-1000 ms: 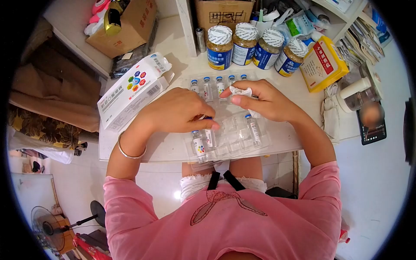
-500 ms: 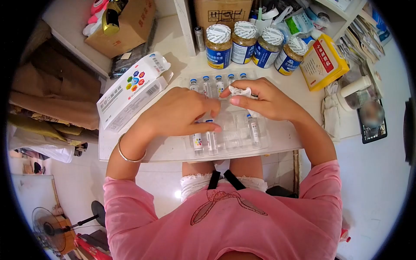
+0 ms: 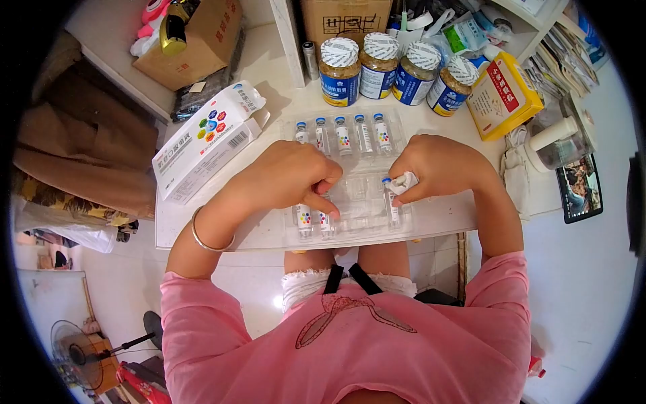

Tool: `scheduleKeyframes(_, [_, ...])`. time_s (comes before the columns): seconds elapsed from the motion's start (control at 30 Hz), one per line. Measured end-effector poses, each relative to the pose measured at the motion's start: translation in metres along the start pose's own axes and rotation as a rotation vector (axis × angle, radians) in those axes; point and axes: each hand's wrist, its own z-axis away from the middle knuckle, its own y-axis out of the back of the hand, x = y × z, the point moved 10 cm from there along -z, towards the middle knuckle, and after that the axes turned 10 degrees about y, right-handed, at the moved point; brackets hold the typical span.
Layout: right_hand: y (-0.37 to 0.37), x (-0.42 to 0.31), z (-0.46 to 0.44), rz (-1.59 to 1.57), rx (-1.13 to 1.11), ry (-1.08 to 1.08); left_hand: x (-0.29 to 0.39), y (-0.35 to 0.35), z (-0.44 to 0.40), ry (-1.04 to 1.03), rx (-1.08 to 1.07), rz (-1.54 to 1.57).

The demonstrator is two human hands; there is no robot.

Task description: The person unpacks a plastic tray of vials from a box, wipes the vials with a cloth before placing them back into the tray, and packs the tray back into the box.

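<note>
Two clear plastic trays lie one behind the other; the rear tray (image 3: 404,128) holds several blue-capped vials (image 3: 344,138). In the front tray (image 3: 363,225), two vials (image 3: 304,221) lie at the left and one vial (image 3: 391,205) at the right. My left hand (image 3: 289,176) hovers over the front tray's left side, thumb and index finger apart, nothing visible between them. My right hand (image 3: 437,172) is closed on a crumpled white tissue (image 3: 403,183), its thumb beside the right vial. A white carton (image 3: 208,138) rests left of the trays.
Several capped jars (image 3: 340,71) line the back of the table (image 3: 444,212), beside a yellow box (image 3: 503,96). A clear jug (image 3: 553,145) and a phone (image 3: 580,188) are at the right. Cardboard boxes (image 3: 195,44) stand on the shelves behind.
My right hand has moved down from the rear tray to the right vial of the front tray, carrying the tissue. My left hand has moved slightly, off the two left vials.
</note>
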Motion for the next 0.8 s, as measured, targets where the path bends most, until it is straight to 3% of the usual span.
scheduleKeyframes(0.17, [-0.007, -0.018, -0.002, -0.153, -0.086, 0.127, 0.005, 0.002, 0.000, -0.064, 0.023, 0.036])
scheduleKeyframes(0.27, [-0.010, -0.023, -0.001, -0.046, -0.009, 0.267, 0.022, -0.004, 0.001, -0.076, -0.023, 0.194])
scheduleKeyframes(0.33, [-0.014, -0.021, 0.000, -0.024, -0.016, 0.260, 0.041, -0.015, 0.005, -0.209, 0.011, 0.178])
scheduleKeyframes(0.5, [-0.013, -0.023, 0.001, 0.107, -0.105, 0.188, 0.041, -0.026, 0.002, -0.181, -0.021, 0.113])
scheduleKeyframes(0.57, [0.005, -0.027, 0.002, -0.177, 0.021, 0.308, 0.041, -0.024, 0.002, -0.175, 0.005, 0.117])
scheduleKeyframes(0.6, [0.006, -0.028, 0.001, -0.176, 0.020, 0.308, 0.040, -0.024, 0.002, -0.158, -0.011, 0.100])
scheduleKeyframes(0.67, [0.038, -0.040, 0.005, -0.342, 0.277, 0.453, 0.042, -0.018, 0.002, -0.144, -0.018, 0.083])
scheduleKeyframes(0.77, [0.042, -0.043, 0.003, -0.166, 0.417, 0.396, 0.028, -0.015, -0.003, -0.037, -0.030, 0.285])
scheduleKeyframes(0.8, [0.040, -0.050, 0.002, 0.054, 0.411, 0.429, 0.022, -0.010, -0.008, -0.043, 0.020, 0.681])
